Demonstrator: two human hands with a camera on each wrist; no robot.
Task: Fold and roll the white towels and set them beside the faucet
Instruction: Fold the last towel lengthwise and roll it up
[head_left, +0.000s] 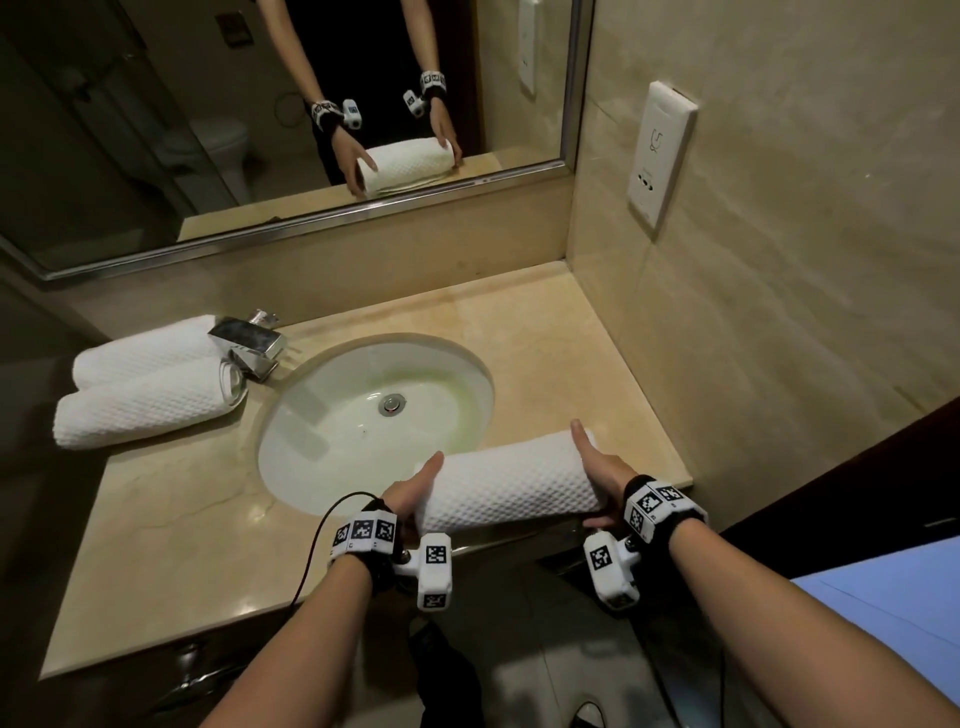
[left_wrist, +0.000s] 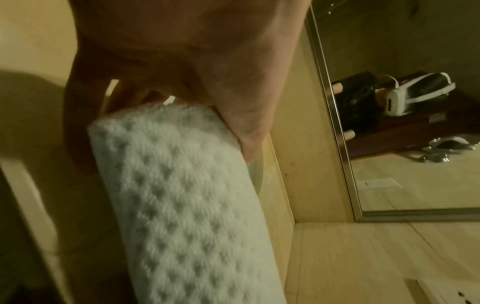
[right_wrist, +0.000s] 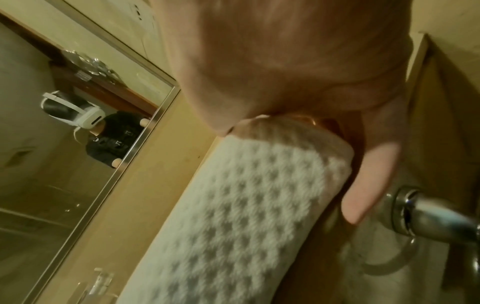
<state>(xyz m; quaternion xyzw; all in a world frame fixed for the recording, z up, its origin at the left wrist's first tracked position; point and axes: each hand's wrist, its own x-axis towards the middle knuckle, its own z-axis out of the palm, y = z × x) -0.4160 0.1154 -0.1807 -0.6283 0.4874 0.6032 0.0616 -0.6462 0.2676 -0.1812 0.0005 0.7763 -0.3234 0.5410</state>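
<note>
A rolled white waffle towel (head_left: 509, 483) lies across the counter's near edge, right of the basin. My left hand (head_left: 410, 493) grips its left end, thumb along the top. My right hand (head_left: 602, 478) grips the right end, thumb up on the far side and fingers underneath. In the left wrist view the palm (left_wrist: 182, 51) caps the roll's end (left_wrist: 182, 205). In the right wrist view the hand (right_wrist: 285, 61) brackets the towel (right_wrist: 246, 205) between thumb and a finger. Two more rolled towels (head_left: 140, 351) (head_left: 145, 405) lie side by side left of the chrome faucet (head_left: 249, 340).
The oval sink (head_left: 322, 431) is set into the beige counter (head_left: 171, 545). A mirror (head_left: 208, 104) runs along the back wall. A white wall panel (head_left: 660, 150) hangs on the right wall. A chrome fitting (right_wrist: 428, 216) sits close to my right fingers.
</note>
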